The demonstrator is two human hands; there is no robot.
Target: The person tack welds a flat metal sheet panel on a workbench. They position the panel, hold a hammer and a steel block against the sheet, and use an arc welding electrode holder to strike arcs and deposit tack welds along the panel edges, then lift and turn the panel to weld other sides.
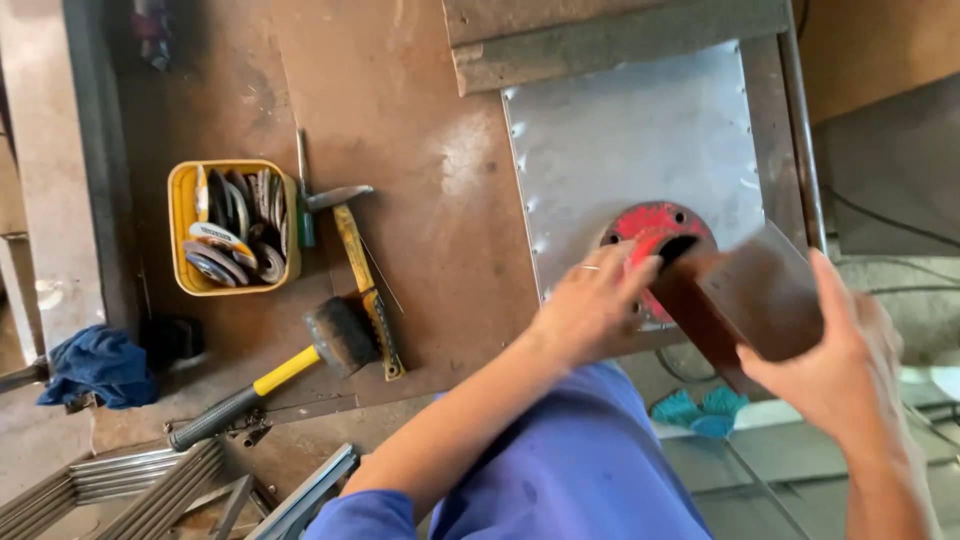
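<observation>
Right hand [850, 370] wrapped around the outer end of a rusty steel angle piece [745, 300], thumb on top, fingers hidden underneath. Left hand [595, 305] open, fingertips resting flat on the red flange [655, 228], not gripping anything. Angle piece sitting at the near right corner of the bench, inner end just at the dark bore of the flange, outer end hanging past the table edge.

Flange bolted or laid on a shiny sheet-metal panel [630, 140] with a row of rivets or dimples round the edge, can't tell which.

Handling-wise: looks stiff and fairly heavy for its size, rusty so not slippery, but with corners probably sharp on bare skin. Best hold likely on the flat faces near the outer end, away from the cut edge.

Elsewhere on the brown steel bench [400, 120]: yellow tub of cutting and grinding discs [232, 225], a rubber mallet with yellow-and-black handle [290, 365], a chipping hammer with worn yellow shaft [355, 260], a blue rag [95, 365] off to the left. Teal gloves [700, 410] lying below the bench edge.
</observation>
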